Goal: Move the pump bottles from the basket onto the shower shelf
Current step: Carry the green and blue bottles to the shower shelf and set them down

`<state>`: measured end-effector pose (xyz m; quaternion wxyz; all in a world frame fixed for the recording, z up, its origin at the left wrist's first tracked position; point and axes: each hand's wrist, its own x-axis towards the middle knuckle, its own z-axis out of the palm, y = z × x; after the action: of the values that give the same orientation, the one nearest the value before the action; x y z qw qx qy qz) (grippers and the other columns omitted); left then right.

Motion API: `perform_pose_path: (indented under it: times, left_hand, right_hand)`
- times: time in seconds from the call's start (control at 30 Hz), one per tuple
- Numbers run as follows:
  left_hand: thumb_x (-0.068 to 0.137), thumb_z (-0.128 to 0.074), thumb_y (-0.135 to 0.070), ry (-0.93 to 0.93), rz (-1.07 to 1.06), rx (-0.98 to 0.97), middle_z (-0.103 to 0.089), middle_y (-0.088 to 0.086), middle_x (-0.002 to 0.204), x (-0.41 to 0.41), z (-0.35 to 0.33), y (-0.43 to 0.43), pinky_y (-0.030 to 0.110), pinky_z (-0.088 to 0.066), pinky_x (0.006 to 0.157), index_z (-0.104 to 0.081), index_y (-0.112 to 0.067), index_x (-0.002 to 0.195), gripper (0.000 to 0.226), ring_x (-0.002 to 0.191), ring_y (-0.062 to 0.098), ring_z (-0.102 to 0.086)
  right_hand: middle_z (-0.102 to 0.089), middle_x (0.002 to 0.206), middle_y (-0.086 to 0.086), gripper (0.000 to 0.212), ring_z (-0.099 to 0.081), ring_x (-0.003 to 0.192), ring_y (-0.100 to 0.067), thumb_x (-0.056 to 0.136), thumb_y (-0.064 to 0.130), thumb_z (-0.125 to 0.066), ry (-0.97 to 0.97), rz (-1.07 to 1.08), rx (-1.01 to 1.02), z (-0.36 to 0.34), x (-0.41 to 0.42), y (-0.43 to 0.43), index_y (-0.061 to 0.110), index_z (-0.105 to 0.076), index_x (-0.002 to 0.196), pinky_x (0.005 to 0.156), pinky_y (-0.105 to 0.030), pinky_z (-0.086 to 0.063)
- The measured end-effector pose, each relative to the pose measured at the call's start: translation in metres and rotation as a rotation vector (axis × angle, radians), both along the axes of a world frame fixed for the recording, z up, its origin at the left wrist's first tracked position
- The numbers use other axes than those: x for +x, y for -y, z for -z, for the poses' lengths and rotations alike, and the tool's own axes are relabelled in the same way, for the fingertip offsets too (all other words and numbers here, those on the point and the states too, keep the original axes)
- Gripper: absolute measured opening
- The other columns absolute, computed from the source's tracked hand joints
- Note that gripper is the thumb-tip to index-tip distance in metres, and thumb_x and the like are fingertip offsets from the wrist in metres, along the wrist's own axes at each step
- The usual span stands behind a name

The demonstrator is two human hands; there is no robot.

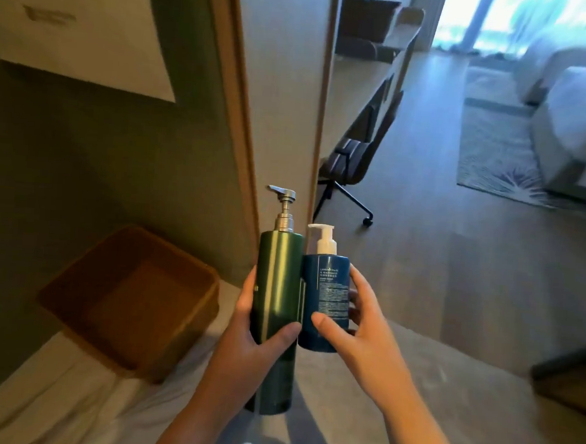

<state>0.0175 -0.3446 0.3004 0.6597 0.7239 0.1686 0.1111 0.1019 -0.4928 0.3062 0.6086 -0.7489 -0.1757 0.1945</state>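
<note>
My left hand (251,325) grips a tall green pump bottle (277,289) with a silver pump, held upright in mid-air. My right hand (357,325) grips a shorter blue pump bottle (325,285) with a white pump, upright and touching the green one's right side. The brown basket (85,277) sits lower left on a white cloth surface, and no bottles show inside it. No shower shelf is in view.
A wooden door frame (243,116) runs up the middle. Beyond it lie a bedroom floor, an office chair (353,160) at a long desk, a patterned rug (494,158) and a white bed (578,126). A dark furniture edge (570,369) stands at right.
</note>
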Motion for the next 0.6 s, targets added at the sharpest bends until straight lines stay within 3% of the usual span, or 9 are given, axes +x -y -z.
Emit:
perform_pose_path:
  times: [0.07, 0.13, 0.27, 0.4, 0.47, 0.6]
  left_hand:
    - [0.068, -0.072, -0.047, -0.015, 0.09, -0.019, -0.053, -0.032, 0.119, 0.012, 0.002, 0.042, 0.021, -0.048, 0.08, -0.022, -0.063, 0.131, 0.082, 0.108, -0.006, -0.054]
    - [0.069, -0.074, -0.041, -0.036, 0.18, -0.035, -0.056, -0.027, 0.12, 0.025, 0.005, 0.089, 0.018, -0.049, 0.076, -0.024, -0.064, 0.131, 0.083, 0.105, -0.003, -0.057]
    - [0.077, -0.074, -0.016, -0.053, 0.382, -0.069, -0.05, -0.015, 0.13, 0.045, 0.009, 0.189, 0.015, -0.049, 0.076, -0.022, -0.053, 0.138, 0.089, 0.103, -0.001, -0.058]
    - [0.078, -0.072, -0.023, -0.044, 0.575, -0.042, -0.049, -0.009, 0.133, 0.049, 0.0, 0.279, 0.044, -0.048, 0.093, -0.018, -0.054, 0.139, 0.087, 0.111, 0.011, -0.056]
    - [0.079, -0.071, -0.028, -0.048, 0.647, -0.005, -0.049, -0.01, 0.133, 0.049, -0.006, 0.315, 0.047, -0.047, 0.094, -0.016, -0.058, 0.137, 0.085, 0.112, 0.012, -0.056]
    - [0.078, -0.071, -0.03, -0.034, 0.799, 0.078, -0.045, -0.011, 0.136, 0.054, -0.014, 0.375, 0.041, -0.048, 0.094, -0.013, -0.057, 0.138, 0.088, 0.113, 0.013, -0.054]
  right_hand:
    - [-0.047, 0.12, 0.027, 0.081, -0.053, 0.104, 0.009, 0.077, 0.036, -0.073, -0.025, 0.093, -0.003, 0.0, -0.004, 0.052, 0.052, -0.02, 0.137, 0.082, -0.021, -0.053]
    - [-0.046, 0.118, 0.028, 0.082, -0.052, 0.102, 0.013, 0.077, 0.036, -0.073, -0.013, 0.211, -0.034, -0.003, -0.011, 0.11, 0.053, -0.019, 0.136, 0.075, -0.012, -0.05]
    - [-0.043, 0.116, 0.033, 0.079, -0.046, 0.098, 0.024, 0.079, 0.032, -0.072, 0.025, 0.438, -0.079, -0.01, -0.029, 0.225, 0.053, -0.019, 0.134, 0.068, -0.001, -0.044]
    - [-0.041, 0.117, 0.034, 0.08, -0.042, 0.1, 0.027, 0.079, 0.035, -0.071, 0.062, 0.611, -0.114, -0.018, -0.051, 0.315, 0.053, -0.017, 0.135, 0.069, -0.002, -0.042]
    - [-0.04, 0.118, 0.035, 0.08, -0.041, 0.101, 0.028, 0.078, 0.036, -0.071, 0.075, 0.695, -0.099, -0.019, -0.065, 0.35, 0.054, -0.019, 0.136, 0.069, 0.001, -0.042]
    - [-0.042, 0.12, 0.037, 0.082, -0.044, 0.105, 0.023, 0.076, 0.037, -0.072, 0.052, 0.87, -0.055, -0.012, -0.091, 0.404, 0.056, -0.02, 0.136, 0.073, -0.009, -0.047]
